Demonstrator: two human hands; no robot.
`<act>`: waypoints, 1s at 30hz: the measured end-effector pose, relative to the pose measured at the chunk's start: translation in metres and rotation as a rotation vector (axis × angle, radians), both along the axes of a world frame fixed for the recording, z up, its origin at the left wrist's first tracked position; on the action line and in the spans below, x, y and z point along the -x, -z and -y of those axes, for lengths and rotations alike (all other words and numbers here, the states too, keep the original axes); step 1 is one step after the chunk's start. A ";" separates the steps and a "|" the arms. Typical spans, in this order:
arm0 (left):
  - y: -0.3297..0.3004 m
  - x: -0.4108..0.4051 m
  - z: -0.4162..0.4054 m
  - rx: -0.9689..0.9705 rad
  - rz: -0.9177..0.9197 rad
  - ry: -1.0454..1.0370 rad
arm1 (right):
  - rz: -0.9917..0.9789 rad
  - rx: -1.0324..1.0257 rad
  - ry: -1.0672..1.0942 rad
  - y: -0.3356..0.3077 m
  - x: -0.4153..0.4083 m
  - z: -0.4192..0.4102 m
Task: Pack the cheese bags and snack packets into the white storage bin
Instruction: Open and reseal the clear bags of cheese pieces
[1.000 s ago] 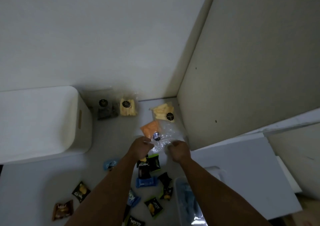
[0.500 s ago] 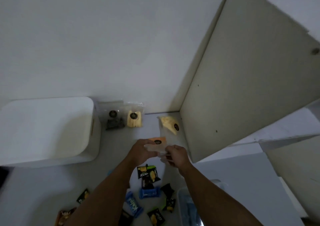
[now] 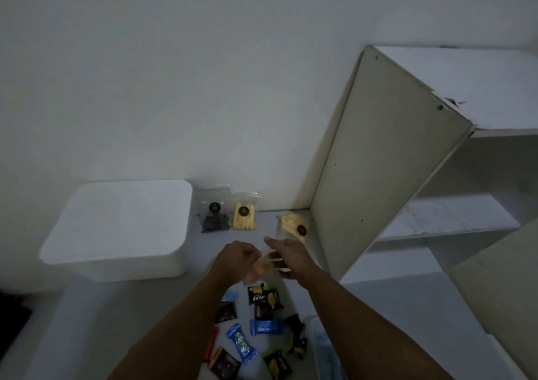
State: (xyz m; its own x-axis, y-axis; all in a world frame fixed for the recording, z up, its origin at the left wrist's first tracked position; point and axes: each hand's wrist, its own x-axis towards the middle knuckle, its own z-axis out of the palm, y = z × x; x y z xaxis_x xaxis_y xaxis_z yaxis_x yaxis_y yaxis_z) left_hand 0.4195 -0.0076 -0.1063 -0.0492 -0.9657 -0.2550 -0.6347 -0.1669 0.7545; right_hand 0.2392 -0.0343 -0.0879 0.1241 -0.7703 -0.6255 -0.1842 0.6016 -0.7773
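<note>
Lifted off the tabletop (image 3: 139,307) since the earlier frames, the orange cheese bag (image 3: 257,269) is now held up between both hands, close together at the centre. It is pinched by the left hand (image 3: 237,258), while the right hand (image 3: 291,256) grips its clear plastic edge. Nothing can be seen packed yet, since the inside of the white storage bin (image 3: 116,228), at 9 o'clock from the hands, is not visible. Three more bags are left at 12 o'clock: a dark bag (image 3: 214,215), a yellow stick bag (image 3: 244,216) and a pale cheese bag (image 3: 294,226). Snack packets (image 3: 263,325) are scattered at 6 o'clock. A cabinet panel (image 3: 378,175) stands at 2 o'clock; the path to the bin is judged unobstructed.
</note>
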 end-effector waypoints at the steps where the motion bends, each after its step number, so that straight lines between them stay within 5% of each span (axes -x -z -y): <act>1: -0.003 -0.001 -0.003 -0.004 -0.012 -0.015 | 0.000 0.019 -0.016 -0.001 -0.004 -0.005; 8: -0.024 -0.005 -0.026 -0.161 -0.170 -0.092 | -0.043 0.108 -0.070 -0.002 -0.022 -0.019; 23: -0.037 -0.023 -0.020 0.013 0.127 -0.163 | -0.471 0.495 -0.135 -0.006 -0.028 -0.012; 30: -0.046 -0.029 -0.014 0.013 -0.128 -0.164 | -0.420 0.599 -0.208 -0.035 -0.039 -0.007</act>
